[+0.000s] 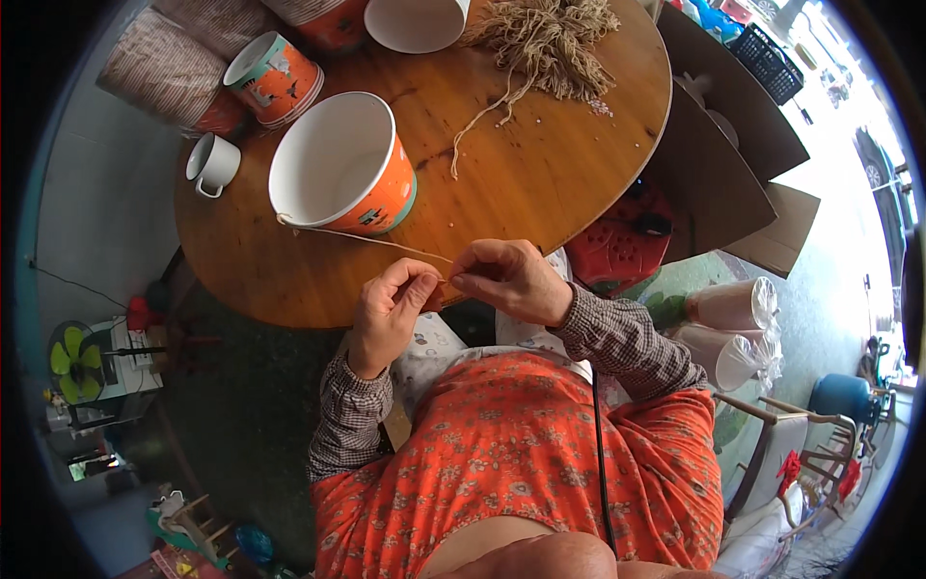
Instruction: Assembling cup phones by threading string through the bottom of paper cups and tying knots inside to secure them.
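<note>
A thin tan cord (371, 238) runs from the lower left rim of an orange paper bucket (388, 191) to my hands, just off the table's near edge. My left hand (389, 311) pinches the cord's end between thumb and finger. Close beside it, my right hand (511, 278) also has its fingertips closed on the cord. The bucket stands tilted in view, with a white inside, a green base band and dark pictures on its side. Whatever small part lies between the fingertips is too small to make out.
A heap of tan cords (555, 43) lies at the back of the round wooden table (540, 164), beside small white bits (600, 108). Stacked buckets (164, 77), a smaller orange bucket (275, 82) and a white mug (213, 164) stand at the left. An open cardboard box (709, 183) adjoins the right edge.
</note>
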`<state>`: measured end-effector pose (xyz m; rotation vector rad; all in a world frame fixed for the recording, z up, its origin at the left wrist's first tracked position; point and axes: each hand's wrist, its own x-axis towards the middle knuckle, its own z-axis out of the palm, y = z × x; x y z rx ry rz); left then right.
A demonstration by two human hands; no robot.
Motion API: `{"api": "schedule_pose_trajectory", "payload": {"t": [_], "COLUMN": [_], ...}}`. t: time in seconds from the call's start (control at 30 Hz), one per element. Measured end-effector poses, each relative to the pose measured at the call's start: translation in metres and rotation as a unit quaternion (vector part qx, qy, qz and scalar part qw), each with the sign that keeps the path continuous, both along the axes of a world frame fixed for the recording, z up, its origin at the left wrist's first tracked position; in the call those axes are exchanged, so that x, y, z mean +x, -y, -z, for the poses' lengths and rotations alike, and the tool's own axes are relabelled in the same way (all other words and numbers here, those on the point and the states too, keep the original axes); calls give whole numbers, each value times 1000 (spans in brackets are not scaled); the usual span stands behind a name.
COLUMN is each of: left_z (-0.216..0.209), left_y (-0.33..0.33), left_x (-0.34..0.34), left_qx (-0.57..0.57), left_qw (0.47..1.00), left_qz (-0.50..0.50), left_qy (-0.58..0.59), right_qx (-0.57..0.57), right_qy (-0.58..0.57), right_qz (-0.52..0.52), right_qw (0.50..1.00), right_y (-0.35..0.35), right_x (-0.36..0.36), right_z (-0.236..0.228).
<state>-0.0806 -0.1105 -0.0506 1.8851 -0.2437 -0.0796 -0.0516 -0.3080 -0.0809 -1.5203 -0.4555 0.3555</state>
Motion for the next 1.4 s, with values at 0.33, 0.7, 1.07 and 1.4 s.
{"api": "schedule_pose_trajectory", "payload": {"t": [0.33,0.7,1.07,1.4], "left_z": [2,-8,-21,-48], "left_y": [2,7,27,-83], "left_x": [3,-2,68,15], "left_qx": [70,138,356,469], "left_qw": [997,925,819,815], "left_qz": [1,-92,-167,-120], "left_qy": [35,341,418,318], "right_qx": [-23,-31,261,144], "right_qy": [41,163,226,131], "right_qz": [28,-70,177,180], "right_qw": [998,984,921,964], "right_y": [4,-7,-42,-11], "right_x": [8,49,208,124], "right_z": [1,-30,-141,-16]}}
